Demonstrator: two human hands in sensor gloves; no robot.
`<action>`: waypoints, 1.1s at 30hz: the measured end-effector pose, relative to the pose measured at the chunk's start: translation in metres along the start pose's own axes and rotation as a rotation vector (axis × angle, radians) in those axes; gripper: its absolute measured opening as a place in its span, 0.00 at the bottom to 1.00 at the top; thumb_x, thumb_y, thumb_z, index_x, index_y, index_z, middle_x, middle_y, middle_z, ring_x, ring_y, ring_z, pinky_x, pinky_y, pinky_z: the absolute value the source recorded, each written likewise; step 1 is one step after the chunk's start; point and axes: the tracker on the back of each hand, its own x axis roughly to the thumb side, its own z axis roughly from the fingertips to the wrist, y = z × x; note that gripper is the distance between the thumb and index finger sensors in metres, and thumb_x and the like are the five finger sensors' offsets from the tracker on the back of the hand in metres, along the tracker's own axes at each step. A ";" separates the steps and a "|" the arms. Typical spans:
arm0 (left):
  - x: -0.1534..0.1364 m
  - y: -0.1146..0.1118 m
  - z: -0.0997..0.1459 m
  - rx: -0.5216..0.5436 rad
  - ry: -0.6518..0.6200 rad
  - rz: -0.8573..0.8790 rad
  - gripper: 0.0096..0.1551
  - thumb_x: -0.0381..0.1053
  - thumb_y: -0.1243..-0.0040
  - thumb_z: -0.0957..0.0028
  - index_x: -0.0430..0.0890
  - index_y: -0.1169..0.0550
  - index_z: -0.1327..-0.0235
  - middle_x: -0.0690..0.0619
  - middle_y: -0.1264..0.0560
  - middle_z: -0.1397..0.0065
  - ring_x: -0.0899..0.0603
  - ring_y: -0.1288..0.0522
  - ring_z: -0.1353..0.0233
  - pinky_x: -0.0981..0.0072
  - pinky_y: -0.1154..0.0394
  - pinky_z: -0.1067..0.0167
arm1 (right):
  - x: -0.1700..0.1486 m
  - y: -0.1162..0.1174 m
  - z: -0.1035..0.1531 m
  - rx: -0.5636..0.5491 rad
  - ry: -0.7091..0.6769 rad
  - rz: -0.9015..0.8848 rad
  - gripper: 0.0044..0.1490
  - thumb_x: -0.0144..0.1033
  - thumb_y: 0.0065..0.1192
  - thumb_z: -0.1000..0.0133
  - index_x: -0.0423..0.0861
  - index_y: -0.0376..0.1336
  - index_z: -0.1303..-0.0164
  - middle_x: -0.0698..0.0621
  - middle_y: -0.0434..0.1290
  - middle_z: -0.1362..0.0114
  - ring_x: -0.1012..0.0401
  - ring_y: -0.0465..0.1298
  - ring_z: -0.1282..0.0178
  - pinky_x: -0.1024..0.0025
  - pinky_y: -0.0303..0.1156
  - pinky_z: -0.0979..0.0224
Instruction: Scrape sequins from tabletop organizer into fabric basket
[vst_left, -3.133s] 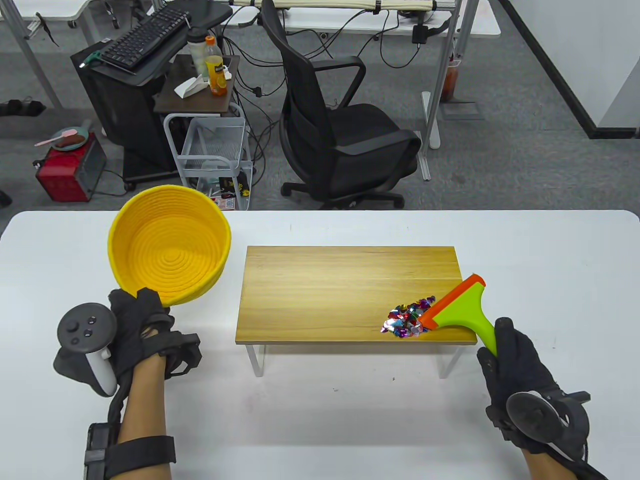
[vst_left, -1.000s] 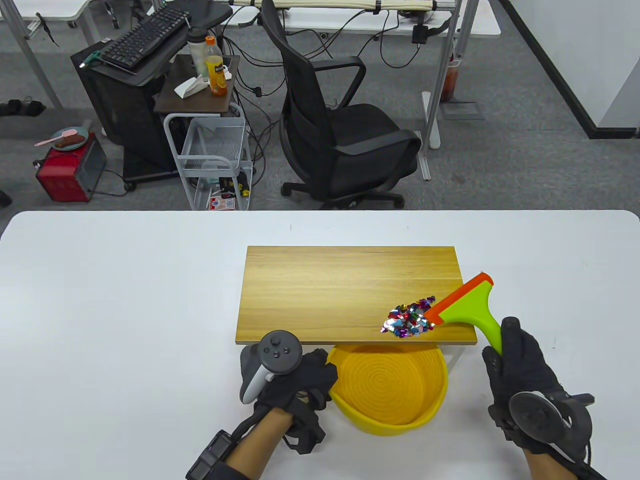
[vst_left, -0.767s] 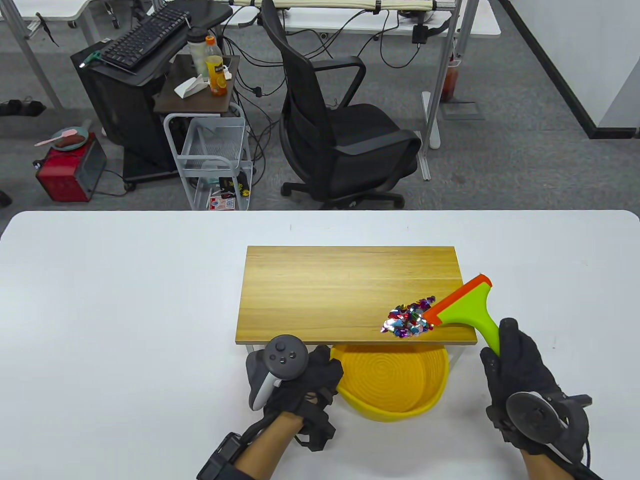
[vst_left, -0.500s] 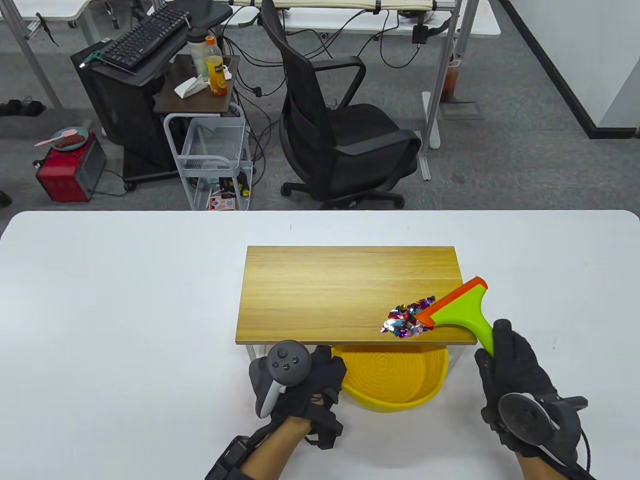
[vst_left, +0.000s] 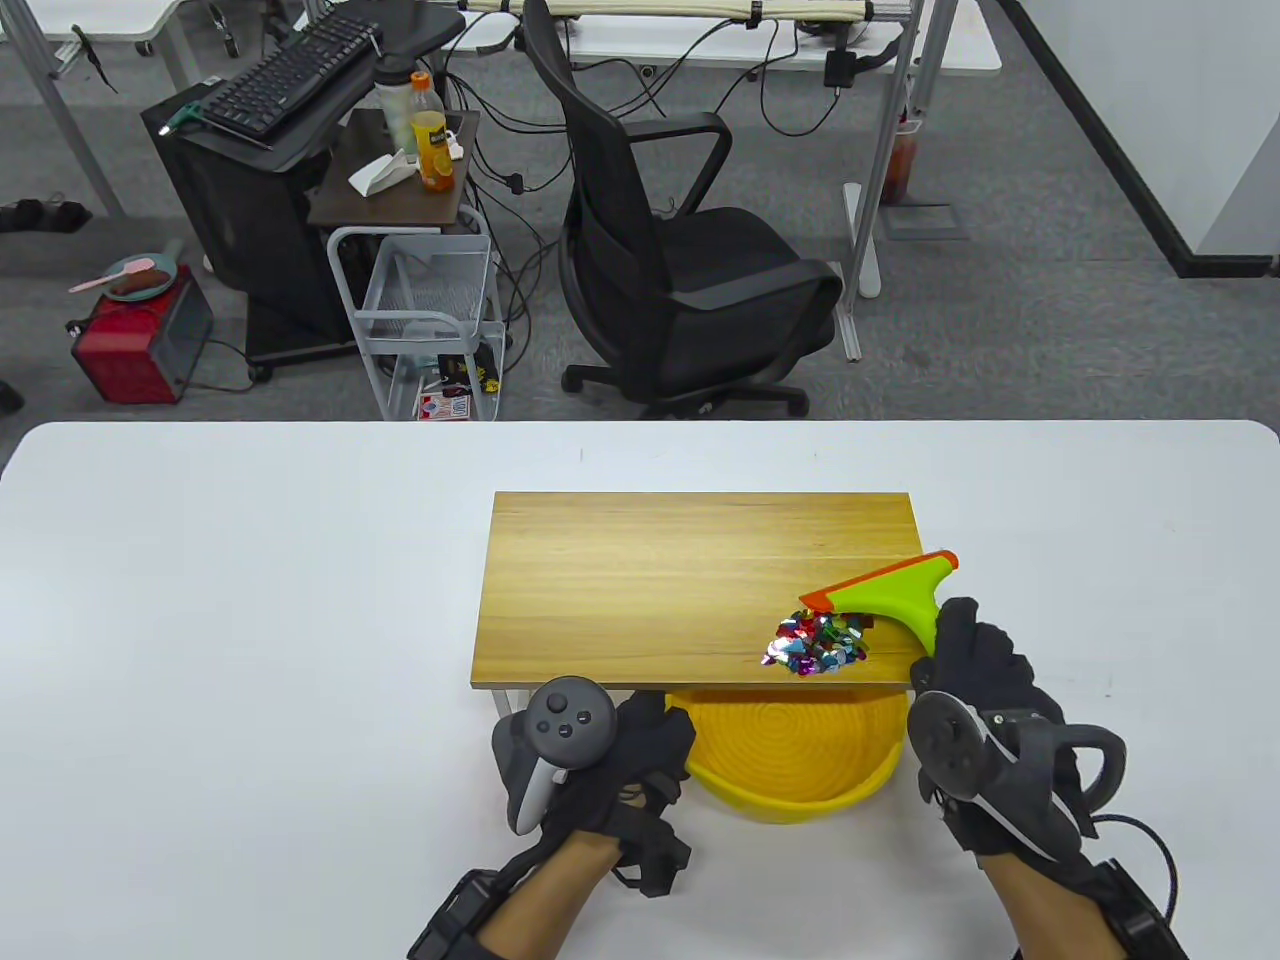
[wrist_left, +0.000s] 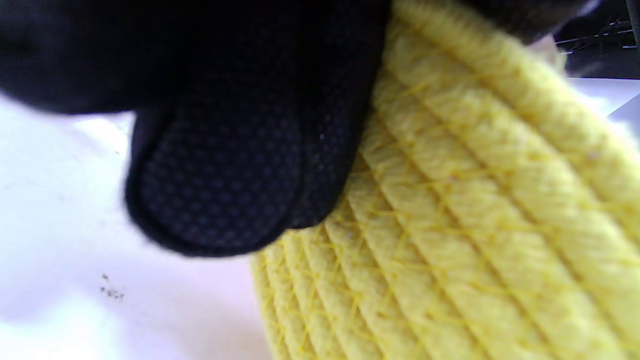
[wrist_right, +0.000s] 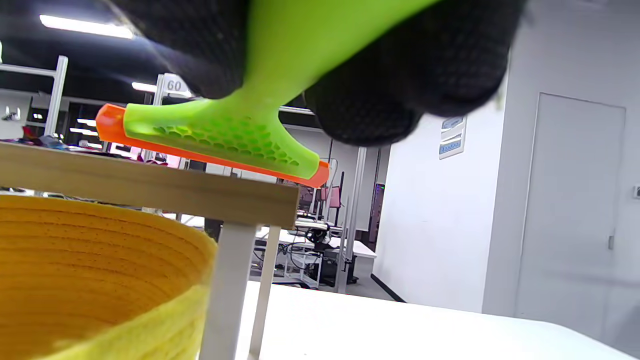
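White and broad, the tabletop (vst_left: 250, 600) carries a low wooden organizer (vst_left: 650, 580) on white legs, and everything else is best placed against that organizer. On its top, close to the near right corner, lies the pile of sequins (vst_left: 818, 642). Tucked partly beneath its near edge, directly below that pile, sits the yellow fabric basket (vst_left: 800, 770), mouth up. The left hand (vst_left: 610, 770) grips the basket's left wall, fingers curled over the woven rim (the left wrist view shows a gloved fingertip pressed against the rope coils). The right hand (vst_left: 975, 680), at the organizer's near right corner, has its grip closed around the handle of the green scraper (vst_left: 885, 590), whose orange blade stands just behind the sequins, on their far side; whether the edge touches the wood I cannot tell. The step in hand looks like setting up the sweep. Next, I judge, the blade should press flat on the wood and draw toward the near edge, slowly, so the sequins tip over into the basket rather than scatter past its rim.
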 end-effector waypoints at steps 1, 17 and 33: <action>0.000 0.000 0.000 -0.001 0.000 0.004 0.31 0.54 0.41 0.47 0.26 0.26 0.51 0.39 0.10 0.69 0.41 0.09 0.75 0.54 0.13 0.79 | 0.003 -0.002 -0.003 0.014 0.000 0.026 0.39 0.42 0.63 0.35 0.35 0.56 0.20 0.33 0.70 0.28 0.45 0.81 0.48 0.60 0.81 0.50; 0.007 0.001 0.008 -0.002 -0.015 0.043 0.32 0.54 0.41 0.47 0.26 0.26 0.51 0.39 0.10 0.68 0.40 0.09 0.75 0.54 0.13 0.79 | 0.022 -0.021 0.033 0.092 -0.078 0.168 0.39 0.43 0.61 0.35 0.34 0.56 0.20 0.33 0.71 0.29 0.46 0.82 0.51 0.63 0.82 0.52; 0.004 0.003 0.008 -0.010 0.002 0.060 0.32 0.54 0.41 0.47 0.26 0.26 0.51 0.38 0.10 0.68 0.40 0.09 0.74 0.53 0.13 0.79 | 0.029 -0.064 0.072 0.075 -0.154 0.143 0.39 0.43 0.62 0.35 0.35 0.56 0.20 0.34 0.71 0.29 0.46 0.82 0.51 0.63 0.82 0.53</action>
